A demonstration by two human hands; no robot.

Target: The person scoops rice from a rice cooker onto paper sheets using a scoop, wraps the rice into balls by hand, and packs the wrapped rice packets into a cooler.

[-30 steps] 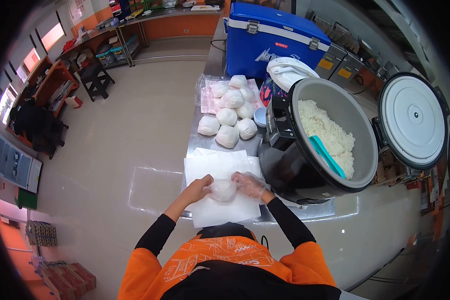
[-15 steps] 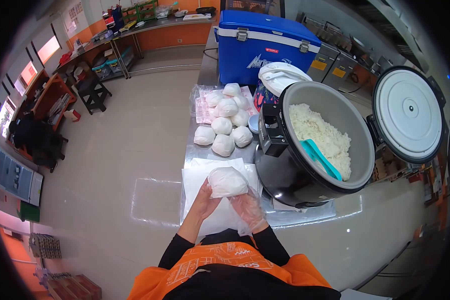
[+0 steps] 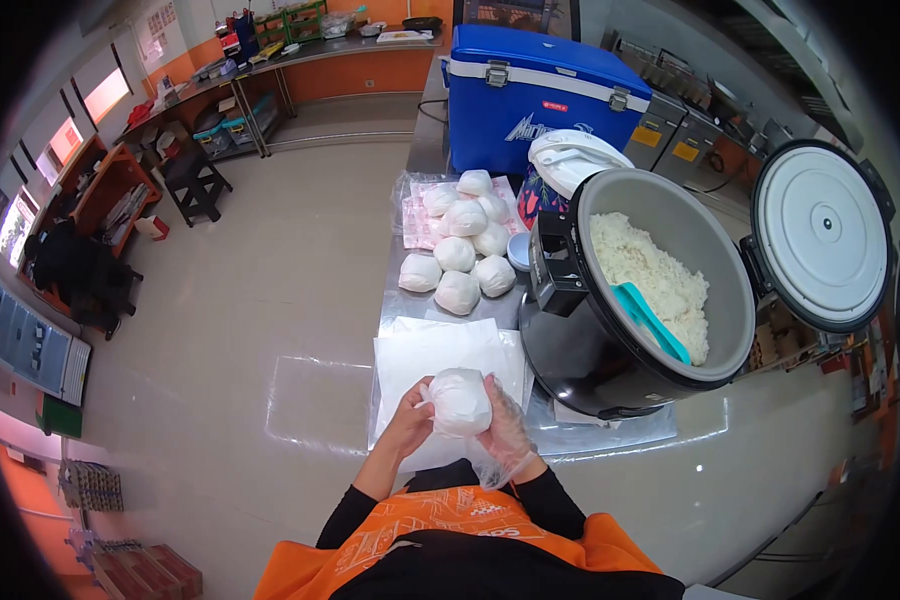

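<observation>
White wrapped bundle is grasped by the fingers of both the bare left hand and the gloved right hand, above paper sheets at the table's near edge. Its wrapping seems nearly done, with similar finished-looking bundles farther from that edge; flat sheets and loose rice in the cooker are left. It looks rounded and smooth, with a loose paper end by the left fingers.
</observation>
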